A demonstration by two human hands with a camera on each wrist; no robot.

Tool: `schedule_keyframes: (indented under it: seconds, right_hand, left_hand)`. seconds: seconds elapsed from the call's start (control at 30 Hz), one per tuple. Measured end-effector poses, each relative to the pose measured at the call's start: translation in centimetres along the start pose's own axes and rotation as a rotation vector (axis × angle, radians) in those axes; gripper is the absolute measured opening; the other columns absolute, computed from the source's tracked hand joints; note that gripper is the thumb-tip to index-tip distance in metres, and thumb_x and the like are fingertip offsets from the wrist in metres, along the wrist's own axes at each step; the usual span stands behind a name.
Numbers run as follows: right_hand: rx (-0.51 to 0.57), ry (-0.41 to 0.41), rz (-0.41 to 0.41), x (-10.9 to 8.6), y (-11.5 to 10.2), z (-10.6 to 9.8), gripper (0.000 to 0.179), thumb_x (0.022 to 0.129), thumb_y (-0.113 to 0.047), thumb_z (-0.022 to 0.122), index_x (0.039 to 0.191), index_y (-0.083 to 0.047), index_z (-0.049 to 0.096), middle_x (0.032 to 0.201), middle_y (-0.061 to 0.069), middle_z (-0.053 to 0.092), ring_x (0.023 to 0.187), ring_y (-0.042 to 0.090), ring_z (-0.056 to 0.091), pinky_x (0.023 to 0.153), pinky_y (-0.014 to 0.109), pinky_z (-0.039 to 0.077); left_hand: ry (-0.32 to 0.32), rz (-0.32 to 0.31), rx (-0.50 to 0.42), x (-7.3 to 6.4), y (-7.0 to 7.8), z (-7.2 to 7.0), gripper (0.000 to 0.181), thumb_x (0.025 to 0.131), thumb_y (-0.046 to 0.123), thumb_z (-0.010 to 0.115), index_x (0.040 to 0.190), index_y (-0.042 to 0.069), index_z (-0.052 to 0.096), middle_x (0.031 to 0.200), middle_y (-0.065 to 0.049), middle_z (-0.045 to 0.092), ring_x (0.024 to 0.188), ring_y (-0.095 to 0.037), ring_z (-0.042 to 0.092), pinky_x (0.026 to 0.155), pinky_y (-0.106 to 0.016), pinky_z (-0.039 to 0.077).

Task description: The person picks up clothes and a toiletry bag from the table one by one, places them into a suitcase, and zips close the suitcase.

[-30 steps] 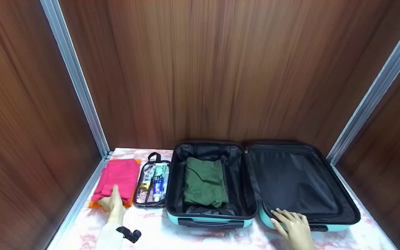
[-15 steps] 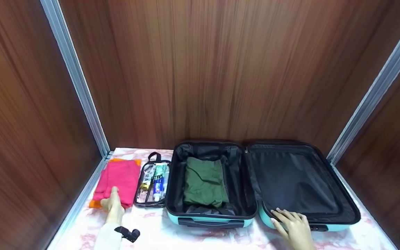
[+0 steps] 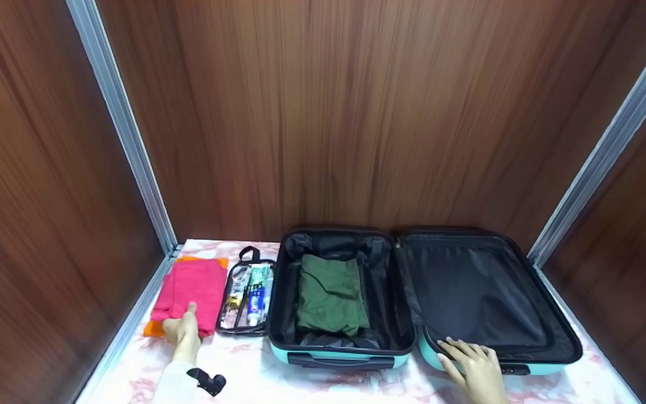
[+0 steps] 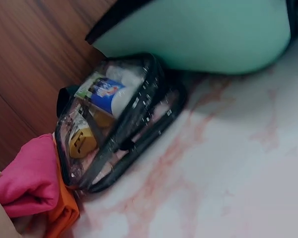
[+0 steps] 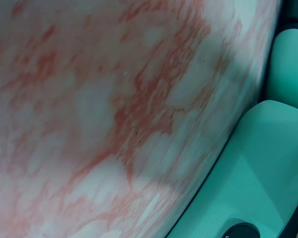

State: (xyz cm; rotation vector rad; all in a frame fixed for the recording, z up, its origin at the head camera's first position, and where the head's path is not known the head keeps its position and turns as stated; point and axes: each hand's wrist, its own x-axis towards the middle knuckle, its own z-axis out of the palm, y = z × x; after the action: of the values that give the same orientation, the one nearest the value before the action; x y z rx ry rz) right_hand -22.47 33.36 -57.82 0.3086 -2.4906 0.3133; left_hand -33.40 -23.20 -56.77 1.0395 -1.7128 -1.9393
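Note:
My left hand (image 3: 184, 332) grips the near edge of a folded pink garment (image 3: 197, 283), thumb on top and fingers tucked underneath. That garment lies over a folded orange garment (image 3: 153, 329), which peeks out at the front and back. In the left wrist view the pink fold (image 4: 32, 178) rises just above the orange cloth (image 4: 64, 214). On the right, my right hand (image 3: 477, 367) rests over the near rim of the open suitcase's lid half (image 3: 544, 368), fingers extended loosely on the edge. A folded dark green garment (image 3: 331, 294) lies inside the other suitcase half (image 3: 281, 354).
Between the garments and the suitcase lies a clear pouch with black trim (image 3: 241, 331), holding a toothpaste tube (image 3: 255, 300) and other small items. Wood-grain panels (image 3: 334, 112) with metal corner posts enclose the marbled table (image 3: 244, 370).
The pink garment has shifted slightly toward me, with more orange showing behind it. My left hand has drawn back a little with it. My right hand and the suitcase have stayed put.

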Motion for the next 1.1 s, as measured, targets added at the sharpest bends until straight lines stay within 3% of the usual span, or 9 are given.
schedule_keyframes:
  seconds: [0.1, 0.2, 0.33, 0.43, 0.6, 0.9, 1.1]
  right_hand:
    - [0.007, -0.004, 0.001, 0.0, 0.0, 0.0, 0.029, 0.084, -0.032, 0.077, 0.11, -0.02, 0.078, 0.11, 0.004, 0.073, 0.099, 0.032, 0.066, 0.084, 0.051, 0.042]
    - [0.005, 0.002, 0.001, 0.0, 0.0, 0.0, 0.029, 0.083, -0.032, 0.078, 0.109, -0.02, 0.078, 0.109, 0.004, 0.073, 0.098, 0.031, 0.066, 0.083, 0.051, 0.042]
    - [0.004, 0.006, 0.003, 0.0, -0.1, 0.0, 0.028, 0.084, -0.033, 0.077, 0.109, -0.02, 0.078, 0.109, 0.004, 0.073, 0.097, 0.03, 0.066, 0.083, 0.052, 0.042]
    - [0.005, 0.014, -0.002, 0.0, 0.0, 0.1, 0.028, 0.083, -0.032, 0.078, 0.109, -0.019, 0.078, 0.109, 0.004, 0.073, 0.097, 0.031, 0.066, 0.083, 0.052, 0.042]
    - [0.005, 0.027, -0.011, 0.0, 0.0, 0.2, 0.028, 0.081, -0.03, 0.079, 0.108, -0.02, 0.078, 0.109, 0.004, 0.073, 0.096, 0.031, 0.067, 0.082, 0.051, 0.042]
    - [-0.01, -0.009, 0.012, 0.0, -0.2, 0.0, 0.028, 0.085, -0.034, 0.076, 0.109, -0.02, 0.078, 0.11, 0.003, 0.073, 0.098, 0.029, 0.066, 0.083, 0.051, 0.043]
    - [0.002, 0.026, -0.018, 0.1, -0.1, 0.0, 0.028, 0.083, -0.031, 0.078, 0.108, -0.019, 0.078, 0.11, 0.005, 0.073, 0.097, 0.031, 0.066, 0.082, 0.05, 0.043]
  left_hand:
    - [-0.018, 0.025, 0.095, 0.0, 0.0, -0.3, 0.066, 0.1, 0.025, 0.054, 0.14, -0.019, 0.028, 0.142, -0.039, 0.033, 0.133, -0.052, 0.03, 0.115, -0.051, 0.02]
    - [-0.087, 0.033, 0.148, 0.0, 0.3, -0.6, 0.066, 0.102, 0.026, 0.045, 0.145, -0.018, 0.018, 0.144, -0.041, 0.028, 0.134, -0.053, 0.028, 0.113, -0.054, 0.024]
    - [-0.183, 0.017, 0.103, 0.1, 0.6, -0.8, 0.066, 0.104, 0.024, 0.037, 0.152, -0.007, 0.004, 0.151, -0.039, 0.017, 0.137, -0.052, 0.024, 0.107, -0.059, 0.032]
    - [-0.209, 0.022, 0.057, 0.3, 0.6, -0.9, 0.065, 0.104, 0.022, 0.036, 0.155, -0.002, 0.002, 0.156, -0.035, 0.01, 0.141, -0.049, 0.018, 0.111, -0.057, 0.028]
    - [-0.19, 0.08, 0.019, 0.4, 0.5, -0.8, 0.064, 0.105, 0.017, 0.037, 0.154, -0.006, 0.004, 0.158, -0.032, 0.009, 0.144, -0.045, 0.014, 0.118, -0.048, 0.014]
    - [-0.11, 0.108, -0.054, 0.4, 1.0, -0.2, 0.062, 0.104, 0.017, 0.041, 0.153, -0.008, 0.012, 0.156, -0.031, 0.018, 0.144, -0.042, 0.021, 0.118, -0.044, 0.017]
    - [-0.073, 0.143, -0.08, 0.2, 1.7, 0.3, 0.059, 0.103, 0.017, 0.044, 0.153, -0.006, 0.021, 0.154, -0.03, 0.027, 0.142, -0.041, 0.025, 0.118, -0.041, 0.017]
